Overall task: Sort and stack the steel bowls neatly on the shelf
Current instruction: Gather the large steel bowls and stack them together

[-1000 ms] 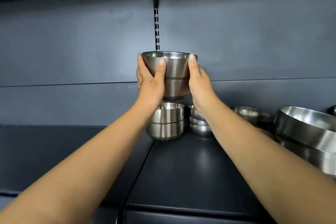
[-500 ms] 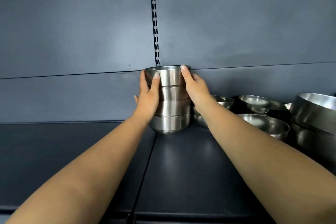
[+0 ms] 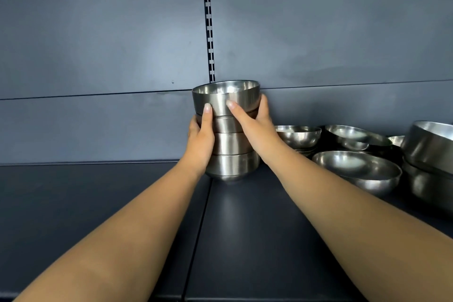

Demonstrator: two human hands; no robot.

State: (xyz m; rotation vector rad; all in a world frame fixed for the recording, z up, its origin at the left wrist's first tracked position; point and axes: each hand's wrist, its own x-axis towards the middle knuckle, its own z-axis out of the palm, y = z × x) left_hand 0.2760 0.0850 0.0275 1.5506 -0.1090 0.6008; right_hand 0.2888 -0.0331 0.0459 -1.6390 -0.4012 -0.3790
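A stack of several small steel bowls [image 3: 231,154] stands on the dark shelf [image 3: 245,228] against the back panel. My left hand [image 3: 199,140] wraps round the stack's left side, thumb up on the top bowl [image 3: 220,95]. My right hand [image 3: 255,127] grips the right side, thumb across the front of the top bowl and fingers behind it. The lowest bowl rests on the shelf.
To the right lie more steel bowls: a small stack [image 3: 299,136], a wide shallow bowl [image 3: 360,171], nested shallow bowls [image 3: 355,136] behind it, and large deep bowls [image 3: 431,152] at the right edge. A slotted upright rail [image 3: 208,19] runs up the back panel.
A second ago both hands held two bowls in the air above a lower pair. They came down onto that pair, forming one stack. My right thumb has since moved across the front.
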